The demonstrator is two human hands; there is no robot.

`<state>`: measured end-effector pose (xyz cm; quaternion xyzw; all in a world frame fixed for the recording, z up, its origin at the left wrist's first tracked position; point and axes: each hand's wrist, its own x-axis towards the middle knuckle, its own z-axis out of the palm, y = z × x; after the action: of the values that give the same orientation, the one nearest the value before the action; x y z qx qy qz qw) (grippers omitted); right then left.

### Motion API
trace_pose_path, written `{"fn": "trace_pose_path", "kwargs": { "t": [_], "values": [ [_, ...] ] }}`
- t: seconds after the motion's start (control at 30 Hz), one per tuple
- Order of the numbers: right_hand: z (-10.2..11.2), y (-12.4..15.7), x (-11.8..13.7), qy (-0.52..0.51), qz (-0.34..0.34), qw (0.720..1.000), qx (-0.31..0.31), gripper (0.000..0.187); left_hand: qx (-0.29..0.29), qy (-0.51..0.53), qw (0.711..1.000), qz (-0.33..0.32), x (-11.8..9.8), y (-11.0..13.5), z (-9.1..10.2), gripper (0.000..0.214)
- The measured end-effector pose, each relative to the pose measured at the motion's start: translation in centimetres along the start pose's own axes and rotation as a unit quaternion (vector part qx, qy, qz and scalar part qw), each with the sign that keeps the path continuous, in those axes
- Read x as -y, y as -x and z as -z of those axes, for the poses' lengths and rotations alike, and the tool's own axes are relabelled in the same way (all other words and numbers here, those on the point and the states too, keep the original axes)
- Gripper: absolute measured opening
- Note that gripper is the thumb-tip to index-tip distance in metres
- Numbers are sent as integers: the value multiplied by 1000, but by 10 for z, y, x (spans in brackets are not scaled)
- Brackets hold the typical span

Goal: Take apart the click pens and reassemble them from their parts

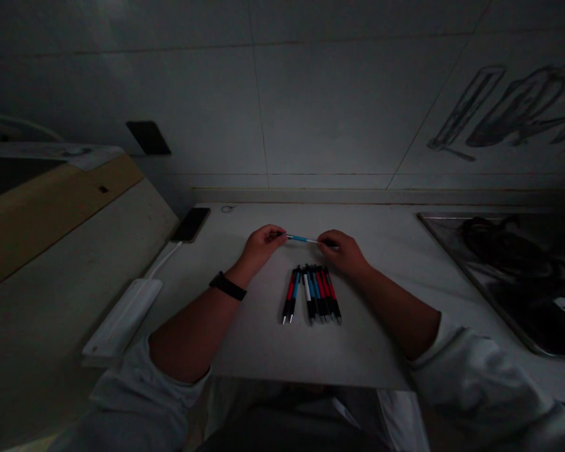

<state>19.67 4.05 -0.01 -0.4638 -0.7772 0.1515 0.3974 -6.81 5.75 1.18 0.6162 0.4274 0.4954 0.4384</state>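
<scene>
Blue plastic pen (302, 239), slim and round, held level above white matte tabletop (263, 345). Left hand (260, 246) pinching one end between fingertips; right hand (343, 250) curled over the other end, exact grip not discernible. Just below, a row of similar pens (312, 294), lying side by side, black grips toward the body: roughly eight, red, blue and white barrels, exact count unclear in dim light. Black band (228, 285) on left wrist. One dark flat phone (191, 224) at far left of tabletop. One white oblong block (125, 317) at left edge. Glossy dark hob (513, 270) at right. Tiled wall (311, 107) behind.
</scene>
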Motion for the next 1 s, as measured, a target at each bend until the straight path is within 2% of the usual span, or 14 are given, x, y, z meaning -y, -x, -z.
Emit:
{"fn": "trace_pose_path", "kwargs": {
  "t": [0.1, 0.23, 0.33, 0.5, 0.67, 0.83, 1.0],
  "values": [
    [1, -1, -5, 21, -25, 999, -23, 14, -31, 53, 998, 29, 0, -2, 2, 29],
    [2, -1, -11, 71, -55, 996, -14, 12, -68, 76, 994, 34, 3, -4, 4, 31],
    [2, -1, -10, 89, -73, 993, -2, 10, -69, 31, 997, 19, 4, -4, 4, 28],
    [2, -1, -7, 97, -83, 992, 5, 10, -35, -70, 997, -15, 1, 0, 2, 26],
    [1, -1, -7, 84, -95, 992, 3, 10, -6, -97, 995, -15, -3, 4, 1, 26],
    [0, -1, -9, 84, -88, 993, 8, 10, -19, -109, 994, -21, 0, 2, 1, 24],
    [0, -2, -14, 99, -84, 991, 18, 10, -61, -127, 989, -39, -4, -1, 6, 25]
  ]
}}
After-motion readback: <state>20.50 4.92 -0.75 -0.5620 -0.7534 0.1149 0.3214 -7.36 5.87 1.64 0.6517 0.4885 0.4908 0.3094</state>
